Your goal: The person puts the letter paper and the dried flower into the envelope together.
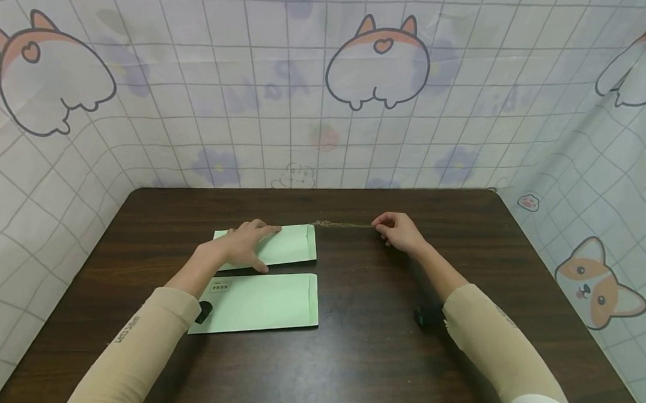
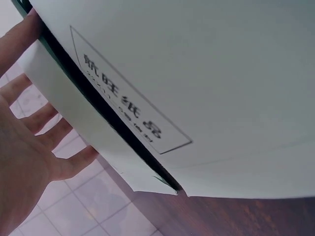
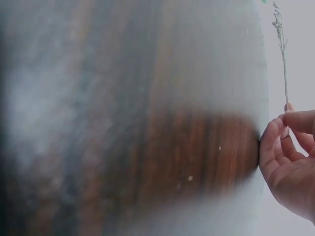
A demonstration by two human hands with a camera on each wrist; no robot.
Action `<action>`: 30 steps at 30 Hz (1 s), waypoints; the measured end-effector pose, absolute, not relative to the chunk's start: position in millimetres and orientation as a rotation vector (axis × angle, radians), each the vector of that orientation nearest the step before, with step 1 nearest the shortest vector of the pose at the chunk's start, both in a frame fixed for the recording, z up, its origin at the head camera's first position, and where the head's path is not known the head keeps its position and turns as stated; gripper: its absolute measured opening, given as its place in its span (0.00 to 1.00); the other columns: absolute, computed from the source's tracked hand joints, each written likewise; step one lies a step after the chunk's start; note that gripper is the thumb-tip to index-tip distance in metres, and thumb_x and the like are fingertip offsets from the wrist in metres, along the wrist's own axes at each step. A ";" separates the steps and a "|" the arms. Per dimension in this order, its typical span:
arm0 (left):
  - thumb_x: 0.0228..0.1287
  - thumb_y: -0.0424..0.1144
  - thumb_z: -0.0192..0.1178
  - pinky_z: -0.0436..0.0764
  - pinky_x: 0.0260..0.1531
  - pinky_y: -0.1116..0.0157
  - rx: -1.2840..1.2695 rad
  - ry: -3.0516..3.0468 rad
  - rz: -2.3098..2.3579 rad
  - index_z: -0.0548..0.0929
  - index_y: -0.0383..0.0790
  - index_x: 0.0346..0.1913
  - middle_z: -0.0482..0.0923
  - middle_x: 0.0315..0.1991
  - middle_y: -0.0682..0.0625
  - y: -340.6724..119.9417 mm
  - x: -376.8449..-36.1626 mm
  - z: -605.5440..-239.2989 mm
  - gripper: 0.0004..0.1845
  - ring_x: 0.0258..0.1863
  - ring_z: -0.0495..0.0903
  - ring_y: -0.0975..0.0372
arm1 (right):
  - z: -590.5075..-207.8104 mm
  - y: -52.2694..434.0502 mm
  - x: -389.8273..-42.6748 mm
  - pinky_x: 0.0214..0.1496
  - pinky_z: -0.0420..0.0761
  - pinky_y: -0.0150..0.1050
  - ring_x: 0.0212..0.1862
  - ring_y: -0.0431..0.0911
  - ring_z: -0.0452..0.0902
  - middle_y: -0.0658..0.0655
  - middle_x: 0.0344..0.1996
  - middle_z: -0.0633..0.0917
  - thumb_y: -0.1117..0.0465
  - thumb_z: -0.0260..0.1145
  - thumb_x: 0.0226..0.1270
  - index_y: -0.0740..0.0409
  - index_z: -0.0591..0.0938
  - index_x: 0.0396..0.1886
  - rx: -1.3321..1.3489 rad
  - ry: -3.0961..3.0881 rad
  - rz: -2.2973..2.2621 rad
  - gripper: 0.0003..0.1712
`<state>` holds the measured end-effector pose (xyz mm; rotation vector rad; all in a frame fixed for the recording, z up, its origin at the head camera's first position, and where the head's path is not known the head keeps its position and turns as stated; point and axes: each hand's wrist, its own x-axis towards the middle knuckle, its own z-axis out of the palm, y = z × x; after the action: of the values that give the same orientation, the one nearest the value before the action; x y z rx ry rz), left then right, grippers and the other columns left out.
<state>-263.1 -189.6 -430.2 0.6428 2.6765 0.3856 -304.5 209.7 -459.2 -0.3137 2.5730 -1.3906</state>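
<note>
Two pale green paper envelopes lie one behind the other on the dark wooden table (image 1: pixel 359 359). My left hand (image 1: pixel 245 243) rests with fingers spread on the far envelope (image 1: pixel 291 243), covering part of it. The near envelope (image 1: pixel 264 301) carries a small printed box at its upper left; that print is large in the left wrist view on the near envelope (image 2: pixel 236 98). Between thumb and fingertips, my right hand (image 1: pixel 400 232) pinches the end of a thin dried grass stem (image 1: pixel 335 224). Its seed head points left, by the far envelope's right end. The right wrist view shows the grass stem (image 3: pixel 284 59) too.
A patterned curtain (image 1: pixel 284 103) with cartoon dogs and grid lines surrounds the table's back and sides. Tiny loose crumbs are scattered on the tabletop. Dark wrist devices sit under both forearms, the right one (image 1: pixel 428 316) low over the table.
</note>
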 end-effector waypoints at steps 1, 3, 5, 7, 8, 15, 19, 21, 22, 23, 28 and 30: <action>0.59 0.50 0.77 0.54 0.63 0.26 0.642 2.677 0.384 0.57 0.48 0.82 0.56 0.75 0.35 -189.6 -263.2 -430.0 0.53 0.74 0.56 0.39 | -458.7 210.1 -303.4 0.42 0.82 0.45 0.43 0.55 0.76 0.66 0.47 0.80 0.65 0.57 0.82 0.68 0.82 0.55 -0.318 2.568 -1.391 0.13; 0.59 0.49 0.77 0.55 0.63 0.27 0.641 2.677 0.380 0.57 0.48 0.82 0.56 0.76 0.35 -189.2 -263.2 -429.2 0.54 0.74 0.56 0.39 | -457.8 210.9 -301.7 0.42 0.82 0.45 0.43 0.55 0.76 0.66 0.47 0.81 0.64 0.57 0.81 0.67 0.82 0.55 -0.321 2.562 -1.393 0.13; 0.58 0.49 0.77 0.54 0.63 0.27 0.640 2.678 0.377 0.57 0.48 0.82 0.56 0.75 0.35 -189.1 -263.2 -428.8 0.54 0.74 0.57 0.39 | -457.2 211.5 -300.5 0.43 0.82 0.45 0.44 0.55 0.76 0.66 0.47 0.81 0.64 0.57 0.81 0.67 0.82 0.55 -0.328 2.560 -1.380 0.13; 0.58 0.49 0.77 0.54 0.63 0.27 0.642 2.679 0.379 0.57 0.47 0.82 0.57 0.75 0.35 -189.1 -263.1 -428.6 0.54 0.74 0.57 0.39 | -457.6 211.7 -300.2 0.43 0.82 0.45 0.44 0.55 0.77 0.65 0.47 0.81 0.64 0.57 0.81 0.67 0.83 0.54 -0.339 2.559 -1.363 0.13; 0.58 0.49 0.77 0.54 0.63 0.27 0.643 2.679 0.379 0.57 0.47 0.82 0.57 0.75 0.35 -189.1 -263.0 -428.6 0.54 0.74 0.57 0.39 | -458.1 211.7 -300.4 0.43 0.82 0.45 0.44 0.54 0.77 0.64 0.47 0.81 0.64 0.57 0.81 0.66 0.83 0.54 -0.343 2.559 -1.354 0.13; 0.58 0.49 0.78 0.54 0.63 0.26 0.643 2.676 0.391 0.58 0.47 0.82 0.57 0.75 0.35 -188.9 -261.7 -428.6 0.53 0.74 0.57 0.39 | -459.3 206.4 -298.0 0.41 0.81 0.43 0.43 0.53 0.77 0.63 0.45 0.83 0.63 0.57 0.81 0.66 0.83 0.53 -0.385 2.549 -1.324 0.13; 0.58 0.48 0.78 0.55 0.63 0.27 0.644 2.677 0.391 0.58 0.47 0.82 0.57 0.75 0.35 -188.3 -262.3 -428.4 0.53 0.74 0.57 0.39 | -459.5 202.2 -297.4 0.40 0.82 0.44 0.40 0.53 0.78 0.62 0.44 0.84 0.63 0.58 0.81 0.65 0.84 0.52 -0.409 2.561 -1.320 0.12; 0.58 0.48 0.78 0.55 0.63 0.27 0.644 2.677 0.392 0.58 0.46 0.82 0.57 0.75 0.35 -188.0 -262.5 -428.0 0.53 0.74 0.57 0.39 | -460.1 200.1 -297.6 0.39 0.82 0.44 0.39 0.52 0.78 0.62 0.43 0.84 0.63 0.58 0.81 0.65 0.84 0.52 -0.422 2.573 -1.314 0.12; 0.58 0.48 0.78 0.56 0.63 0.27 0.644 2.676 0.393 0.58 0.46 0.82 0.57 0.75 0.35 -187.7 -262.5 -427.7 0.53 0.74 0.57 0.39 | -460.6 199.1 -297.9 0.39 0.82 0.43 0.39 0.52 0.78 0.62 0.43 0.84 0.63 0.58 0.81 0.64 0.84 0.52 -0.430 2.578 -1.311 0.12; 0.58 0.48 0.78 0.56 0.63 0.27 0.643 2.675 0.395 0.58 0.46 0.82 0.56 0.75 0.35 -187.4 -262.4 -427.3 0.53 0.74 0.57 0.39 | -461.1 197.9 -297.9 0.39 0.82 0.43 0.39 0.51 0.78 0.61 0.42 0.84 0.63 0.58 0.81 0.64 0.84 0.52 -0.442 2.584 -1.307 0.12; 0.58 0.48 0.77 0.55 0.63 0.27 0.642 2.676 0.384 0.57 0.47 0.82 0.56 0.76 0.35 -187.4 -262.3 -426.8 0.53 0.74 0.56 0.39 | -460.7 189.9 -296.4 0.39 0.82 0.44 0.38 0.52 0.79 0.62 0.43 0.85 0.63 0.59 0.80 0.64 0.85 0.52 -0.463 2.571 -1.320 0.12; 0.58 0.49 0.77 0.54 0.63 0.27 0.639 2.676 0.377 0.57 0.47 0.82 0.55 0.76 0.35 -187.9 -262.8 -427.3 0.53 0.75 0.56 0.39 | -461.0 186.6 -296.2 0.38 0.82 0.44 0.36 0.52 0.78 0.61 0.43 0.85 0.63 0.59 0.80 0.63 0.85 0.51 -0.467 2.562 -1.325 0.11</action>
<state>-262.8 -187.9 -427.3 0.6387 2.6759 0.3774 -296.2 186.6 -461.0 -0.4665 2.5625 -1.3247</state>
